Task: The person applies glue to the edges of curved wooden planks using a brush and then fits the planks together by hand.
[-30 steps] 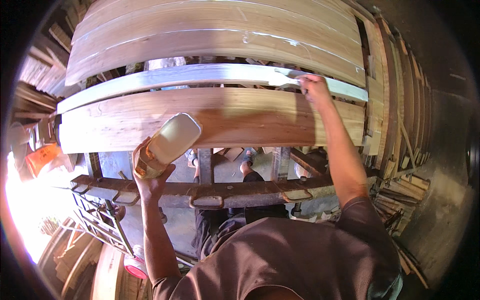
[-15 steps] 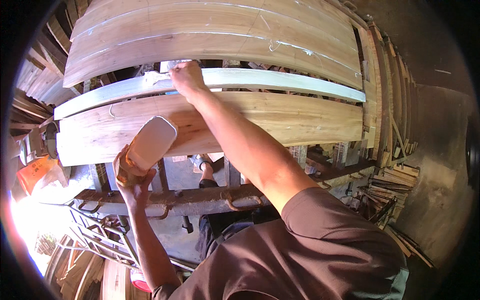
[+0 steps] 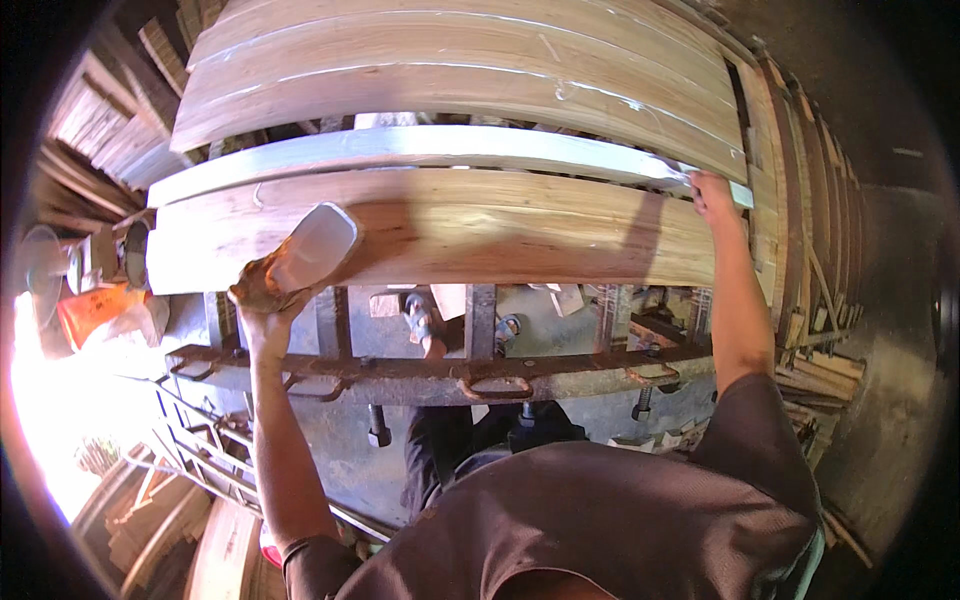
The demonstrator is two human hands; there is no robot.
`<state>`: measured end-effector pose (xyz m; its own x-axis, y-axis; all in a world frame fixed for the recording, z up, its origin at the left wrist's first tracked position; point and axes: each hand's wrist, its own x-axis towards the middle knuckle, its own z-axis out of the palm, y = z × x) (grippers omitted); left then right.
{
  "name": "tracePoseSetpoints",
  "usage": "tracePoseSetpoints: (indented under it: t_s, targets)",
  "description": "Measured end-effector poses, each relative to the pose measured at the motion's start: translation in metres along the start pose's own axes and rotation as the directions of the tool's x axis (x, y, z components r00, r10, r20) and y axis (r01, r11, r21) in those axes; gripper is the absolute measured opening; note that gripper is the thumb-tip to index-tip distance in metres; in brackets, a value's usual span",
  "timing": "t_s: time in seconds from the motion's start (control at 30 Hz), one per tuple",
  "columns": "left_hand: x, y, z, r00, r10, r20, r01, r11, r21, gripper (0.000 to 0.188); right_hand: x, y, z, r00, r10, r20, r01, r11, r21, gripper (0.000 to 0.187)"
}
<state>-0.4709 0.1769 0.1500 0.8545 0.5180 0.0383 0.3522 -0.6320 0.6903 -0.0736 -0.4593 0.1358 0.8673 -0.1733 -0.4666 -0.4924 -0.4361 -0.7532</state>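
Note:
My left hand [image 3: 266, 318] grips a tilted plastic tub [image 3: 322, 243] with white stuff in it and brown smears on its lower part, held above the near wooden board [image 3: 500, 235]. Behind that board runs a narrow wooden piece [image 3: 420, 143], its upper face coated in a wet-looking white layer. At its right end, my right hand [image 3: 712, 193] is closed round a small flat tool [image 3: 684, 172] that touches the white surface. Fingers and glare hide most of the tool, so its exact kind is unclear.
Wide boards [image 3: 450, 80] with white seam lines lie beyond the coated piece. A rusty metal clamp frame [image 3: 450, 375] with handles and bolts crosses in front of me. Timber [image 3: 790, 180] stands at the right, and an orange bag [image 3: 90, 315] sits at the left.
My right hand has swept rightward with the tool, from left of the middle to the right end of the coated piece. The tub stays in my left hand.

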Motion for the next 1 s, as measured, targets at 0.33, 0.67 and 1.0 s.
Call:
tracePoseSetpoints:
  t_s: [0.33,0.67,1.0]
  targets:
    - [0.007,-0.002,0.005,0.999,-0.03,0.039,0.043,0.918,-0.395,0.076,-0.067,-0.098,0.253,0.904,-0.219,0.367,0.269,0.959,-0.09,0.014]
    - [0.009,-0.032,-0.039,0.999,-0.023,0.032,0.028,0.989,-0.146,0.074,-0.128,-0.058,0.241,0.977,-0.13,0.167,0.083,0.96,0.267,0.009]
    - [0.044,-0.092,-0.109,0.99,-0.113,0.088,0.134,0.945,-0.3,0.078,-0.125,-0.081,0.287,0.974,-0.084,0.208,0.082,0.996,0.019,0.015]
